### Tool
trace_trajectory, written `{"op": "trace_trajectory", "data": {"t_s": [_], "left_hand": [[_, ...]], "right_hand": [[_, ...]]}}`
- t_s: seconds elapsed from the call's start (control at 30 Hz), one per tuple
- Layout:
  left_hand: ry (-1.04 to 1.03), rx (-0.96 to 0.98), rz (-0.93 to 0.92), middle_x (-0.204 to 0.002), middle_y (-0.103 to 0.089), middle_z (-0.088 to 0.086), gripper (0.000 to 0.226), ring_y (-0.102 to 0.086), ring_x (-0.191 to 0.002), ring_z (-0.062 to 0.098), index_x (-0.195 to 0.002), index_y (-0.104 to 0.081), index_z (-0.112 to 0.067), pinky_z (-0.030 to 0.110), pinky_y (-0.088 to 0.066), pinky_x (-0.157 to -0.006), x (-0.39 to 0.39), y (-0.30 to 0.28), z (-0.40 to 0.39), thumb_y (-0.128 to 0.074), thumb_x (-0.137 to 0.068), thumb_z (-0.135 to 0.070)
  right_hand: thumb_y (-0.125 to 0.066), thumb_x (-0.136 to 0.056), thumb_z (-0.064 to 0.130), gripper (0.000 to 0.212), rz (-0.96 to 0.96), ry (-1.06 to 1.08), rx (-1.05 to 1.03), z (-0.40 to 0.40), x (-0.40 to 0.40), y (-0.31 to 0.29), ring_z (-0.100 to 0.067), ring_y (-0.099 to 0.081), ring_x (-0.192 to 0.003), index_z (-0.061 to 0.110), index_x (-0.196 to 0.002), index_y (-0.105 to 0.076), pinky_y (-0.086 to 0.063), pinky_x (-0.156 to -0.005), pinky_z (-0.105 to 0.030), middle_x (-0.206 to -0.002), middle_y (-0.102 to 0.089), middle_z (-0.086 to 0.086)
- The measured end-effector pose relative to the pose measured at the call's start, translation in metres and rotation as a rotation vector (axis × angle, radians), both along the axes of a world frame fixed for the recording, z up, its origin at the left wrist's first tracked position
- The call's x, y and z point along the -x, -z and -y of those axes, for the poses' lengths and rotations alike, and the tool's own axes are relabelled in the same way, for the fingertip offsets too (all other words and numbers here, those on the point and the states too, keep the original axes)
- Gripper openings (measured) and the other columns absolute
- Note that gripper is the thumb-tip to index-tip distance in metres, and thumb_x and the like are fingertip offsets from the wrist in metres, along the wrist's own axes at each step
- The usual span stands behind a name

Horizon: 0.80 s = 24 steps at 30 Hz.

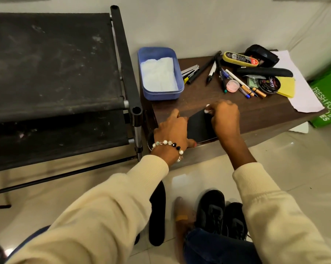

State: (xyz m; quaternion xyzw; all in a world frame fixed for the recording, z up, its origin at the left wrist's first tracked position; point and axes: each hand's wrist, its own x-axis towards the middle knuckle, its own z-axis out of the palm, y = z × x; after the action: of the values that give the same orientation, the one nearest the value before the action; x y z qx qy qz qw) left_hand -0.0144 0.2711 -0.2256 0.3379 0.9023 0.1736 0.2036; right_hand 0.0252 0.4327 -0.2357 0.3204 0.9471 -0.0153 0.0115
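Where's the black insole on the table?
Head view, centre: the insole lies at the table's near edge. The left hand holds its left end, and the right hand pinches a white bit at its far edge.

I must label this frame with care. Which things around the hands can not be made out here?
Head view: small white thing pinched by the right hand; the hand hides most of it, so its kind is unclear.
Head view: left end of the black insole, covered by the left hand.
Head view: print on the pens, too small.
Head view: green box, cut off by the right edge.
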Motion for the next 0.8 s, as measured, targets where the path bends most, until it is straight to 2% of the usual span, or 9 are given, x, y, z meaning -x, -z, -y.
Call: {"op": "trace_trajectory", "data": {"t_s": [0.17, 0.27, 0.37, 0.43, 0.5, 0.6, 0.7, 0.73, 0.8], "left_hand": [[0.045, 0.09, -0.032, -0.128, -0.038, 0.002, 0.073, -0.056, -0.102, 0.03, -0.13, -0.054, -0.017, 0.039, -0.047, -0.076, -0.001, -0.011, 0.006, -0.08, -0.07, -0.048], [0.04, 0.202, -0.075, -0.134, -0.034, 0.006, 0.066, -0.059, -0.096, 0.033, -0.122, -0.055, -0.012, 0.043, -0.049, -0.08, -0.006, -0.017, 0.014, -0.083, -0.07, -0.042], [0.009, 0.199, -0.091, -0.135, -0.032, 0.007, 0.067, -0.058, -0.098, 0.035, -0.124, -0.054, -0.015, 0.044, -0.049, -0.082, -0.008, -0.016, 0.021, -0.083, -0.07, -0.042], [-0.012, 0.142, -0.066, -0.135, -0.033, 0.004, 0.072, -0.057, -0.103, 0.034, -0.127, -0.053, -0.017, 0.043, -0.049, -0.083, -0.006, -0.013, 0.023, -0.083, -0.068, -0.046], [-0.028, 0.088, -0.043, -0.131, -0.036, 0.003, 0.074, -0.056, -0.101, 0.031, -0.127, -0.055, -0.017, 0.042, -0.052, -0.083, -0.005, -0.009, 0.024, -0.084, -0.066, -0.046], [-0.065, 0.021, -0.019, -0.121, -0.041, 0.002, 0.069, -0.054, -0.097, 0.026, -0.117, -0.062, -0.015, 0.041, -0.053, -0.08, -0.005, -0.007, 0.025, -0.087, -0.06, -0.044], [-0.085, -0.019, -0.021, -0.115, -0.044, 0.001, 0.068, -0.053, -0.097, 0.025, -0.114, -0.063, -0.016, 0.041, -0.053, -0.081, -0.005, -0.005, 0.026, -0.088, -0.057, -0.044], [-0.078, -0.024, -0.028, -0.116, -0.045, 0.0, 0.07, -0.053, -0.1, 0.025, -0.117, -0.062, -0.016, 0.042, -0.053, -0.083, -0.005, -0.003, 0.027, -0.087, -0.059, -0.045], [-0.052, -0.007, -0.051, -0.12, -0.046, 0.0, 0.074, -0.049, -0.107, 0.025, -0.124, -0.059, -0.018, 0.042, -0.05, -0.088, -0.005, -0.003, 0.027, -0.084, -0.062, -0.049]], "right_hand": [[-0.055, -0.09, 0.002, 0.033, -0.022, 0.136, -0.004, -0.025, -0.012, -0.003, -0.03, -0.056, -0.105, 0.01, -0.122, -0.061, -0.05, -0.088, -0.039, -0.117, -0.058, -0.017], [-0.056, -0.09, 0.003, 0.034, 0.008, 0.167, 0.028, -0.023, -0.01, -0.006, -0.03, -0.055, -0.106, 0.009, -0.123, -0.059, -0.048, -0.087, -0.038, -0.119, -0.057, -0.018], [-0.054, -0.092, 0.005, 0.029, -0.007, 0.174, 0.026, -0.013, -0.009, -0.008, -0.029, -0.056, -0.103, 0.005, -0.12, -0.059, -0.048, -0.084, -0.035, -0.115, -0.057, -0.018], [-0.053, -0.093, 0.009, 0.027, -0.014, 0.105, 0.033, 0.005, -0.008, -0.008, -0.026, -0.057, -0.101, 0.008, -0.119, -0.06, -0.048, -0.085, -0.034, -0.113, -0.058, -0.015], [-0.051, -0.093, 0.01, 0.029, -0.021, -0.051, 0.035, 0.029, -0.006, -0.005, -0.025, -0.056, -0.103, 0.012, -0.121, -0.06, -0.047, -0.087, -0.034, -0.115, -0.058, -0.012], [-0.052, -0.091, 0.01, 0.033, -0.106, -0.275, 0.065, 0.059, -0.007, -0.003, -0.025, -0.05, -0.112, 0.014, -0.122, -0.062, -0.042, -0.09, -0.032, -0.119, -0.059, -0.009], [-0.057, -0.085, 0.003, 0.033, -0.15, -0.456, 0.094, 0.06, -0.014, -0.004, -0.03, -0.053, -0.109, 0.011, -0.116, -0.067, -0.044, -0.085, -0.036, -0.114, -0.065, -0.01], [-0.059, -0.082, -0.001, 0.034, -0.157, -0.476, 0.108, 0.053, -0.018, -0.003, -0.032, -0.054, -0.108, 0.01, -0.113, -0.068, -0.044, -0.084, -0.037, -0.111, -0.066, -0.012], [-0.058, -0.085, -0.001, 0.038, -0.082, -0.426, 0.087, 0.032, -0.025, -0.004, -0.03, -0.051, -0.115, 0.013, -0.119, -0.065, -0.039, -0.094, -0.035, -0.12, -0.063, -0.01]]}}
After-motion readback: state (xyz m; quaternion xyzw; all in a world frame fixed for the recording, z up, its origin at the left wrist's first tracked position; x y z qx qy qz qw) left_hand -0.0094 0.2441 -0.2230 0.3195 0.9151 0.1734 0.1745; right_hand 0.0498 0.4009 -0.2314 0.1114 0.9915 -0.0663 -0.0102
